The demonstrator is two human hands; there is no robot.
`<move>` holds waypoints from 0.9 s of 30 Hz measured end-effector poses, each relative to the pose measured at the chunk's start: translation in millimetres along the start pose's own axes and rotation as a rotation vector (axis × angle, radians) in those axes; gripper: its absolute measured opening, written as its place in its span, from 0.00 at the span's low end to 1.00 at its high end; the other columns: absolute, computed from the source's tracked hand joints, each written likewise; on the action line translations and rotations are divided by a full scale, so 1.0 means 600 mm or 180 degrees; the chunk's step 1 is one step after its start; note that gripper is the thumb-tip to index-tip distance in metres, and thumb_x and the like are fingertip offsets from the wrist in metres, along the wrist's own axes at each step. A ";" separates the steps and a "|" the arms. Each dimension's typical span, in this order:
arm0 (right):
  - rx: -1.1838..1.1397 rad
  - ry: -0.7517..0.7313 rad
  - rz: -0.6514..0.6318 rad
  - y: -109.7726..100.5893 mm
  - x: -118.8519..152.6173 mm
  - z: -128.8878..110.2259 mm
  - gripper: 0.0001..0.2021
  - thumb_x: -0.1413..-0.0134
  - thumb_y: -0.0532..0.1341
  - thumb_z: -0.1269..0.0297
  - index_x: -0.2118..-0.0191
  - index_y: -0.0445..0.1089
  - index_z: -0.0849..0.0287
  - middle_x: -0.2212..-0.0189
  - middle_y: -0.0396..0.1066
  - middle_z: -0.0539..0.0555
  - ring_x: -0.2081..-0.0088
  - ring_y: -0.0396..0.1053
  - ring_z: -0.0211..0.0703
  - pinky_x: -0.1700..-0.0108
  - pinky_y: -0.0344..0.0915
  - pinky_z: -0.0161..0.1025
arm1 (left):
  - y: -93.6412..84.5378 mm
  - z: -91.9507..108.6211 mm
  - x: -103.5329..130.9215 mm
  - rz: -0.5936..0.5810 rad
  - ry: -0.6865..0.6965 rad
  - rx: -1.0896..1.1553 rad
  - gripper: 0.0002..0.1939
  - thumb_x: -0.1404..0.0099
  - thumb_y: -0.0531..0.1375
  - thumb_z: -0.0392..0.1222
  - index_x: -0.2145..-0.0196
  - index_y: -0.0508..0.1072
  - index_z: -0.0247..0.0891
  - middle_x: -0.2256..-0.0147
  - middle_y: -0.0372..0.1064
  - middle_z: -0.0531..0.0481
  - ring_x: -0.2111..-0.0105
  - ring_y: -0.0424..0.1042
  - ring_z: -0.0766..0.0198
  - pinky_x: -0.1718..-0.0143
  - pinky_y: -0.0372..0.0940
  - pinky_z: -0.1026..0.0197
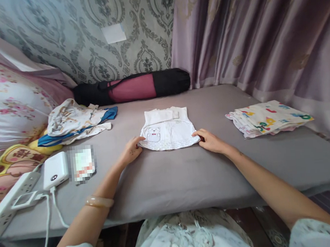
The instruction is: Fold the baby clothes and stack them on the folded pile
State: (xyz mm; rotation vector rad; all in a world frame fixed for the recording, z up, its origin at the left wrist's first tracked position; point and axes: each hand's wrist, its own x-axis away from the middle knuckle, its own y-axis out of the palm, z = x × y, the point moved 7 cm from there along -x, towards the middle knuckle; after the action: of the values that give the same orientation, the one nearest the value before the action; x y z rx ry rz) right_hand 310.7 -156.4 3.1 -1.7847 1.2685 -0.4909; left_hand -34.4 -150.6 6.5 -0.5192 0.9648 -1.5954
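Note:
A small white shirt [168, 129] with a printed bear lies flat on the grey bed sheet [172, 180], its sleeves folded across the upper part. My left hand [133, 150] pinches its lower left corner between thumb and fingers. At the lower right corner, my right hand [210, 139] grips the hem the same way. The hem bows toward me between the two hands.
To the right lies a stack of folded patterned clothes [270, 117]. On the left are a loose heap of clothes [73, 121], a power bank [55, 170] with a cable, and a power strip [15, 198]. A long black and maroon bag [133, 87] rests along the wall.

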 end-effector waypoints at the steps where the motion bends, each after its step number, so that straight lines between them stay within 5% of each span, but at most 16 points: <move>1: 0.0068 -0.0028 0.0080 0.000 -0.002 -0.001 0.19 0.51 0.55 0.75 0.53 0.72 0.57 0.63 0.68 0.53 0.65 0.67 0.40 0.58 0.63 0.37 | 0.002 -0.002 -0.004 0.0061 0.0049 -0.0105 0.23 0.48 0.53 0.34 0.55 0.74 0.40 0.67 0.66 0.51 0.71 0.64 0.65 0.61 0.64 0.60; 10: 0.0190 -0.0241 0.0741 -0.021 -0.029 -0.008 0.07 0.44 0.59 0.66 0.63 0.75 0.55 0.56 0.70 0.57 0.54 0.67 0.47 0.49 0.62 0.44 | -0.020 -0.006 -0.039 0.0563 0.0336 0.0068 0.12 0.43 0.55 0.40 0.63 0.76 0.40 0.58 0.68 0.46 0.54 0.67 0.57 0.49 0.62 0.54; 18: -0.0362 0.0118 0.1258 -0.027 -0.084 0.012 0.12 0.40 0.55 0.61 0.56 0.73 0.55 0.57 0.75 0.55 0.54 0.71 0.46 0.50 0.64 0.41 | -0.014 -0.002 -0.093 0.0966 -0.0176 0.0726 0.14 0.38 0.52 0.45 0.61 0.75 0.39 0.66 0.74 0.51 0.65 0.70 0.62 0.58 0.63 0.60; 27: -0.0213 0.0281 0.1641 -0.031 -0.151 0.025 0.15 0.38 0.52 0.58 0.54 0.71 0.58 0.59 0.76 0.57 0.57 0.72 0.47 0.54 0.65 0.39 | -0.005 0.003 -0.152 0.1389 -0.0211 0.0869 0.15 0.35 0.51 0.47 0.59 0.73 0.38 0.65 0.73 0.50 0.63 0.69 0.63 0.60 0.63 0.63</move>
State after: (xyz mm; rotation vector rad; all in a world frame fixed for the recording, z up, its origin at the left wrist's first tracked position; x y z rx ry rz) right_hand 295.1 -66.4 24.6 -1.4208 1.7512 -0.2357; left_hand -11.2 -64.3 25.2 -0.1551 0.7336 -1.2776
